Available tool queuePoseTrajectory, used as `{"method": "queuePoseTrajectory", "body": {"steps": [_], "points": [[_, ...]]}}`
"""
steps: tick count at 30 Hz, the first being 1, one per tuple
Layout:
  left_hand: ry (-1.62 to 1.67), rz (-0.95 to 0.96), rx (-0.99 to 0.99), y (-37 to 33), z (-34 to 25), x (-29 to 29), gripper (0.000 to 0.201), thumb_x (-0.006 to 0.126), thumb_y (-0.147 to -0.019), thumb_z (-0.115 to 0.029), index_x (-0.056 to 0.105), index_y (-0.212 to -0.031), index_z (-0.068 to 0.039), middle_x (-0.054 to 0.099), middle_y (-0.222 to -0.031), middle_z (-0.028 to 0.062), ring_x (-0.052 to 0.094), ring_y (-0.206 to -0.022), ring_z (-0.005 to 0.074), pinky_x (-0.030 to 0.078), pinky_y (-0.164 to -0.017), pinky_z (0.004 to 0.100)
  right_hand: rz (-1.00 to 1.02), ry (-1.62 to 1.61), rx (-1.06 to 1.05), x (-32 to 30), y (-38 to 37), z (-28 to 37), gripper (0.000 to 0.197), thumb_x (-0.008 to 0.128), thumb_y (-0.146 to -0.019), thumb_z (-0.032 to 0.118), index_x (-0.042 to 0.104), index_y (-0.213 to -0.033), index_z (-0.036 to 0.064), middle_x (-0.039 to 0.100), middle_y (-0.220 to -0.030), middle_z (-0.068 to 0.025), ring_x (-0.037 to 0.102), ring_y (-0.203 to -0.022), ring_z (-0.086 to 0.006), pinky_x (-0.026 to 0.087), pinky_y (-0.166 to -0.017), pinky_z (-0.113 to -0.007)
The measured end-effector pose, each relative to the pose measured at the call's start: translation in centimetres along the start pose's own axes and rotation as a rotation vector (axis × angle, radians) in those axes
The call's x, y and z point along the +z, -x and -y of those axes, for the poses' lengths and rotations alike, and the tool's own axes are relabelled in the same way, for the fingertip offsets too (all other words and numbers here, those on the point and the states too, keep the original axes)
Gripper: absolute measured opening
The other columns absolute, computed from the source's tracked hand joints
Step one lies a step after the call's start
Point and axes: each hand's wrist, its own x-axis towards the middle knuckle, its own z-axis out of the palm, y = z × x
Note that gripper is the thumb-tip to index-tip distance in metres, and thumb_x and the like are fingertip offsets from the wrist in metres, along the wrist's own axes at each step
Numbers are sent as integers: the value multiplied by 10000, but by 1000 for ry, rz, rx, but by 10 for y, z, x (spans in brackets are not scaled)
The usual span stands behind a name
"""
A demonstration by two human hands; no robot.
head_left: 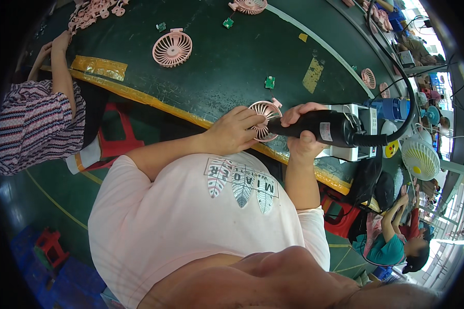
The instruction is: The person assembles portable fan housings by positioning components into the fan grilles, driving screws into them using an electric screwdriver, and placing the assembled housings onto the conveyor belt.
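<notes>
My left hand (pixel 233 132) is closed on the rim of a round pink fan housing (pixel 266 109) with spoke-like ribs, which lies at the near edge of the green worktable. In my right hand (pixel 305 146) is a black electric screwdriver (pixel 317 125), held level with the thumb below and fingers above. Its nose meets the housing's middle; the tip itself is hidden. A thick black cable (pixel 410 103) curves up from its back end. Just beyond the housing lies a small green circuit board (pixel 269 82).
Behind the screwdriver stands a silver-grey device (pixel 368 123). Farther off lie another pink housing (pixel 172 49), another circuit board (pixel 228 22) and a pile of pink parts (pixel 95 14). A co-worker's arm (pixel 62 67) reaches in at left. Yellow tape (pixel 154 103) lines the table edge.
</notes>
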Motion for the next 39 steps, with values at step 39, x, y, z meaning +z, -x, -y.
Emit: {"method": "queuePoseTrajectory", "body": {"steps": [39], "points": [[48, -98, 126, -2, 11, 10, 193, 667, -627, -179, 576, -725, -40, 579, -903, 71, 544, -847, 214, 422, -695, 336, -59, 64, 143, -1, -33, -4, 725, 702, -601, 539, 439, -997, -8, 507, -673, -71, 512, -578, -188, 430, -549, -318]]}}
